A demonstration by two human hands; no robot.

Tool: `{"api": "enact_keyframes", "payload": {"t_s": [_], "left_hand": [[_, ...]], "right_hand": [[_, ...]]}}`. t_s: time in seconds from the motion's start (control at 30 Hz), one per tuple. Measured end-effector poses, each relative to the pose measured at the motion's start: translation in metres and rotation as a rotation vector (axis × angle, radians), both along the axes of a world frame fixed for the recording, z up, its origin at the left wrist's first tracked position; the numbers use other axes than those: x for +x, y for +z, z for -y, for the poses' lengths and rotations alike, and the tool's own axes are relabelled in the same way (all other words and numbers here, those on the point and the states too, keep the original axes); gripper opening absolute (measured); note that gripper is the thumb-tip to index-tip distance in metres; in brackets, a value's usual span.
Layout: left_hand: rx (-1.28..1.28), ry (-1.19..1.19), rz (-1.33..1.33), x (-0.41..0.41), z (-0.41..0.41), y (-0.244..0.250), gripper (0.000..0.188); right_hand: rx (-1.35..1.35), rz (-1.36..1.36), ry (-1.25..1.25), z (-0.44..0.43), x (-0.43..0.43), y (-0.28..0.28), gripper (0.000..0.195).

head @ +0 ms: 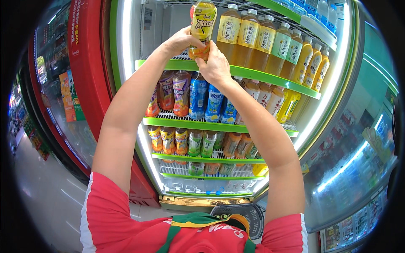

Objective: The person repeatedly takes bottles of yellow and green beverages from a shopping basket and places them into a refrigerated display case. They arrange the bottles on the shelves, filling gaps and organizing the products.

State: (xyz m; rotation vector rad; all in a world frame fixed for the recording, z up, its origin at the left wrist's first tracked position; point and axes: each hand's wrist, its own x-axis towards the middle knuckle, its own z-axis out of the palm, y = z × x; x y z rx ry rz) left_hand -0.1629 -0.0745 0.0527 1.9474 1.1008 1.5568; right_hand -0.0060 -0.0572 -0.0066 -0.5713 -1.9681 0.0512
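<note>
A yellow-labelled plastic bottle of iced tea (203,23) stands upright between my two hands, over the green-edged upper shelf. My left hand (183,41) wraps the bottle's lower left side. My right hand (215,63) has its fingers on the lower right side and the thumb near the base. Just right of it, a row of large tea bottles with pale yellow labels (228,30) stands on the same shelf, followed by green-labelled ones (281,44). Whether the held bottle's base touches the shelf, I cannot tell.
Lower shelves hold blue-labelled bottles (198,95), dark red tea bottles (182,95) and green-labelled bottles (195,142). A grey plastic basket (256,218) with bottles in it is on the floor below. The open glass door (345,177) is at right, a red refrigerator (87,57) at left.
</note>
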Motion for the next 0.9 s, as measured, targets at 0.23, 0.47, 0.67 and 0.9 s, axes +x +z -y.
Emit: {"api": "enact_keyframes", "payload": {"t_s": [0.23,0.47,0.67,0.9], "left_hand": [[-0.108,-0.125,0.133,-0.001,-0.012,-0.010,0.053],[-0.043,0.014,0.257,0.007,-0.016,-0.021,0.061],[-0.204,0.023,0.047,0.018,0.000,-0.016,0.051],[-0.032,0.276,-0.225,0.002,-0.016,-0.015,0.058]], "right_hand": [[0.084,-0.054,-0.065,-0.014,-0.006,-0.008,0.061],[0.199,-0.093,-0.123,-0.018,-0.011,-0.018,0.051],[0.210,-0.128,-0.110,-0.024,-0.011,-0.021,0.049],[0.142,-0.193,0.070,-0.009,-0.002,-0.019,0.052]]}}
